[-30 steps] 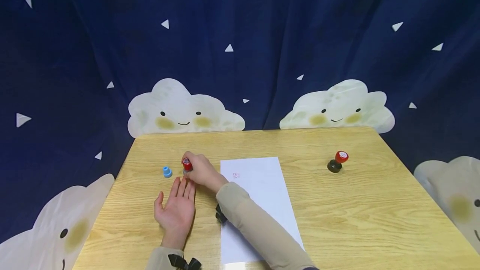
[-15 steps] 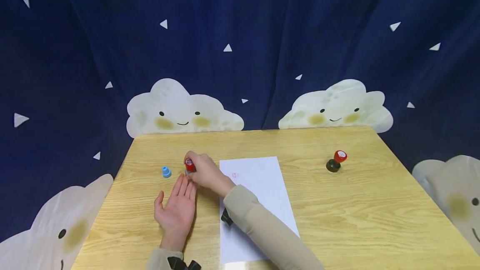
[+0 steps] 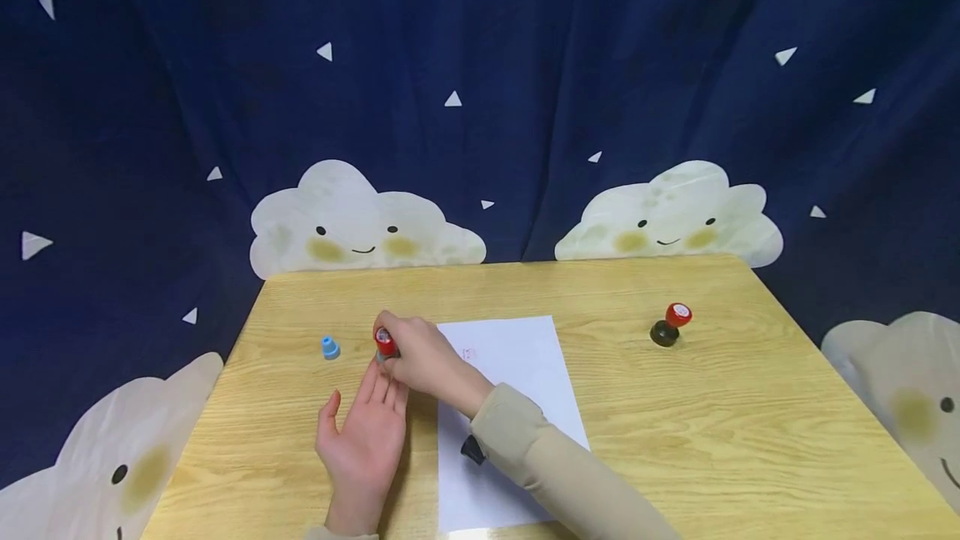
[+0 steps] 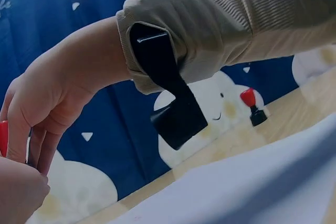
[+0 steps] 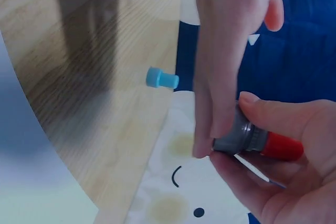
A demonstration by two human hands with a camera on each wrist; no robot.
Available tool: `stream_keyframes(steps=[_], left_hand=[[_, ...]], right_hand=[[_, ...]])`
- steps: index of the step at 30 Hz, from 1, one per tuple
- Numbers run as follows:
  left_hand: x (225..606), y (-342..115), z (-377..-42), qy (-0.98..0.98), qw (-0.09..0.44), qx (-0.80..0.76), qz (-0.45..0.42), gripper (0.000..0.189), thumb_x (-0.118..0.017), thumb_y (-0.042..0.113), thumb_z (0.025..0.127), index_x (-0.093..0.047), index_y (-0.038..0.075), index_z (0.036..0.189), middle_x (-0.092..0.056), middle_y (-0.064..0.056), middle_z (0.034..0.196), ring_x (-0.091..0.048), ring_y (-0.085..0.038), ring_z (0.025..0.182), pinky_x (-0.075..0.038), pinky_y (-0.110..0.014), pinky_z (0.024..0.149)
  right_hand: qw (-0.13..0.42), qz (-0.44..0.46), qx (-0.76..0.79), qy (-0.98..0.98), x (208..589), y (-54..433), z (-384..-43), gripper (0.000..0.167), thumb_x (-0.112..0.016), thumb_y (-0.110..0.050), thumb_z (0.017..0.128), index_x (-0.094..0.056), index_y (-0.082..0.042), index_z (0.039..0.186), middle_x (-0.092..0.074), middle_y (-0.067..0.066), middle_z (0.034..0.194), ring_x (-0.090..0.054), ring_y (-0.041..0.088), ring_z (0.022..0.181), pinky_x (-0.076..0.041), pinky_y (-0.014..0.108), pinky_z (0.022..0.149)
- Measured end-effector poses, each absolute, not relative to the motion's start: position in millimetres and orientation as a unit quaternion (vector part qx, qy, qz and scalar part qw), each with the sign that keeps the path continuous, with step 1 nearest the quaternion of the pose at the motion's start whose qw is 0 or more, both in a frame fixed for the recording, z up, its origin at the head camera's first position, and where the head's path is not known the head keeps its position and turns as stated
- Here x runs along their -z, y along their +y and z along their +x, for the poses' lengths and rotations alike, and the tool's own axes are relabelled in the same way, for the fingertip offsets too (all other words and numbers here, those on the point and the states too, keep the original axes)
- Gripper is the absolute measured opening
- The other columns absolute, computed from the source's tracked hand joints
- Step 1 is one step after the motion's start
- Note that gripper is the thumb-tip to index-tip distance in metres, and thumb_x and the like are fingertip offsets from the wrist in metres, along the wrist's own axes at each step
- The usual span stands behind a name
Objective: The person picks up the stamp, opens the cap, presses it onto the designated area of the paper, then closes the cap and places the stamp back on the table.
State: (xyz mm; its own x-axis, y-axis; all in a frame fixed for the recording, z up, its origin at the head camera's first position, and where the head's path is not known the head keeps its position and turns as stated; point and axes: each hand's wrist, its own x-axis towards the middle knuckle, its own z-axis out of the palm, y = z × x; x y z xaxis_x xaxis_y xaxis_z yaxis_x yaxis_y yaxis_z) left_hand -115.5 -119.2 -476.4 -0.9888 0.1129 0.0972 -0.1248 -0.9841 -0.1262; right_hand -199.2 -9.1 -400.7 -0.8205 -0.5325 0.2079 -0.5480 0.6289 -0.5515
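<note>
My right hand [image 3: 431,361] grips a red-handled stamp [image 3: 385,342] above the table, left of the paper. In the right wrist view the thumb and fingers of that hand curl round the stamp's grey end and red handle [image 5: 283,147]. My left hand [image 3: 367,444] is turned palm up with its fingers straight. Its fingertips lie right at the grey end of the stamp, seen from the side in the right wrist view. A small light-blue stepped piece, like a cap [image 3: 330,347], stands on the table left of both hands.
A white sheet of paper [image 3: 517,373] with a small red print lies under the right forearm. Farther right stands another stamp [image 3: 671,325], red-handled with a black base. The wooden table [image 3: 712,423] ends at a dark blue curtain [image 3: 420,48] with cloud prints.
Both hands have shifted slightly to the right and nearer to me, the stamp moving with the right hand. The left fingertips stay at its lower end. The blue piece remains in place.
</note>
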Motion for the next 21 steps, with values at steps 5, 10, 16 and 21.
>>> stream_keyframes(steps=[5, 10, 16, 21], left_hand=[[476, -109, -106, -0.062, 0.070, -0.995, 0.038, 0.075, -0.029, 0.041, 0.103, 0.011, 0.009, 0.158, 0.008, -0.008, 0.166, 0.007, -0.020, 0.152, -0.008, -0.035, 0.125], [477, -98, -97, -0.055, 0.076, -0.996, 0.003, 0.072, -0.025, 0.041, 0.103, 0.010, 0.009, 0.157, 0.008, -0.008, 0.165, 0.007, -0.021, 0.151, -0.005, -0.034, 0.125], [480, -85, -86, -0.045, 0.085, -0.995, -0.034, 0.069, -0.020, 0.043, 0.105, 0.012, 0.011, 0.156, 0.010, -0.008, 0.165, 0.008, -0.020, 0.151, -0.002, -0.033, 0.125], [487, -76, -81, 0.010, 0.110, -0.993, -0.027, 0.062, -0.010, 0.036, 0.107, 0.012, 0.006, 0.156, 0.011, -0.010, 0.165, 0.007, -0.020, 0.151, -0.005, -0.031, 0.125]], right_hand=[[0.012, 0.282, -0.301, -0.911, 397, 2, -188, 0.034, -0.083, -0.006, 0.077, -0.062, -0.012, 0.102, -0.063, -0.004, 0.083, -0.060, 0.009, 0.074, -0.050, 0.016, 0.063], [0.000, 0.271, -0.302, -0.914, 397, 15, -176, 0.034, -0.085, -0.008, 0.075, -0.062, -0.014, 0.101, -0.064, -0.004, 0.083, -0.061, 0.008, 0.073, -0.050, 0.017, 0.061], [-0.011, 0.277, -0.316, -0.908, 401, 33, -159, 0.034, -0.086, -0.007, 0.074, -0.062, -0.013, 0.097, -0.064, -0.005, 0.079, -0.059, 0.006, 0.072, -0.050, 0.017, 0.063], [0.003, 0.283, -0.294, -0.913, 408, 49, -146, 0.036, -0.087, -0.008, 0.072, -0.063, -0.016, 0.097, -0.069, -0.004, 0.084, -0.062, 0.006, 0.077, -0.053, 0.022, 0.070]])
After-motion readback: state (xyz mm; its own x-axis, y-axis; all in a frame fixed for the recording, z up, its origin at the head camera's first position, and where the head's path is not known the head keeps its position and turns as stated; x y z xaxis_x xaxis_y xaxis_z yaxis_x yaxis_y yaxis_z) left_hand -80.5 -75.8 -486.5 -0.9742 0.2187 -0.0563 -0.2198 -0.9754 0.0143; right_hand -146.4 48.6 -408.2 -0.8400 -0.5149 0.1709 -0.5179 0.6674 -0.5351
